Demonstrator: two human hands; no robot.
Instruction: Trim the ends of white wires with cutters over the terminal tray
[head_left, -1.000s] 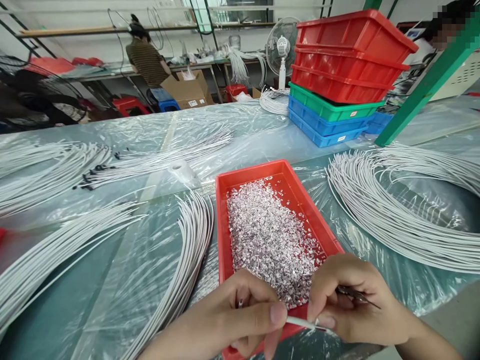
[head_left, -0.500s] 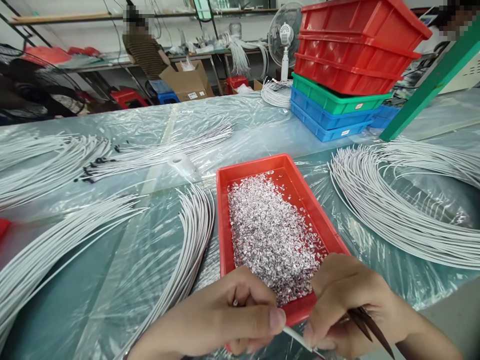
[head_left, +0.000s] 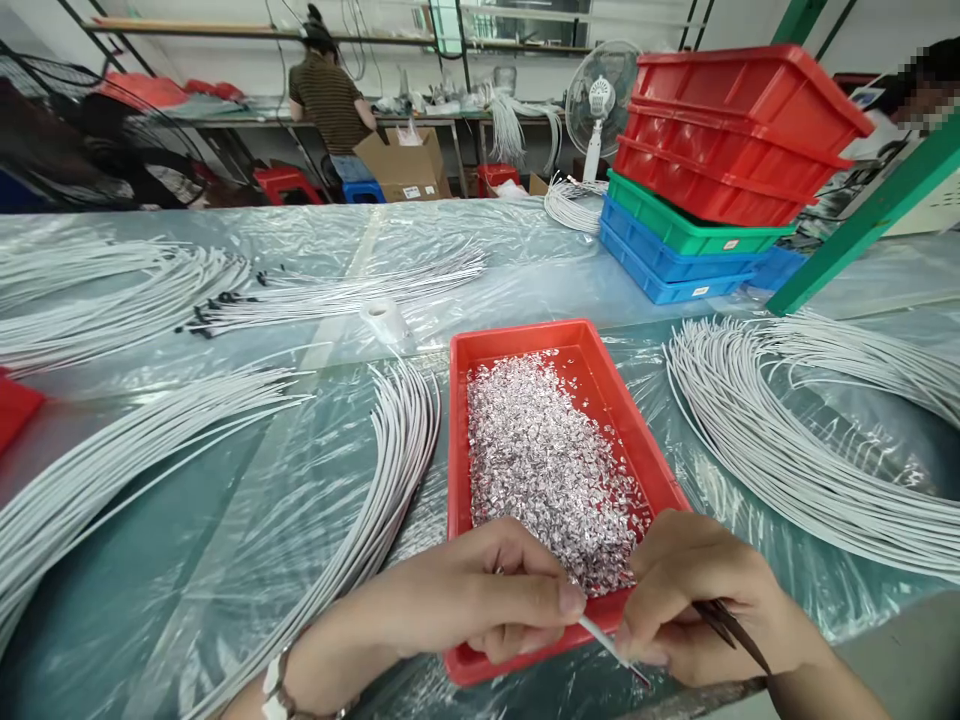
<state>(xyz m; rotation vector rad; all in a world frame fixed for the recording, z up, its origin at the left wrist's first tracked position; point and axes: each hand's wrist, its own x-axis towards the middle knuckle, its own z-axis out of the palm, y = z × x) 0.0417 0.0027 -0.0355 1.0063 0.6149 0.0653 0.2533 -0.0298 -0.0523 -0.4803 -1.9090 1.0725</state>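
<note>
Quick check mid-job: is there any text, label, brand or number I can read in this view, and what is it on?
No text is legible.
White stickers on the green bin and blue bins: print too small to read.
White labels on the cardboard box: blurred.
Red tray of metal bits: no marking visible.

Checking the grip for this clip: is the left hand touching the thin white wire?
Touching. The head view shows the left hand pinching the thin white wire at its thumb tip, with no gap.

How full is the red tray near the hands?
Partly full: small silver pieces cover most of the red tray floor, well below its rim.
</note>
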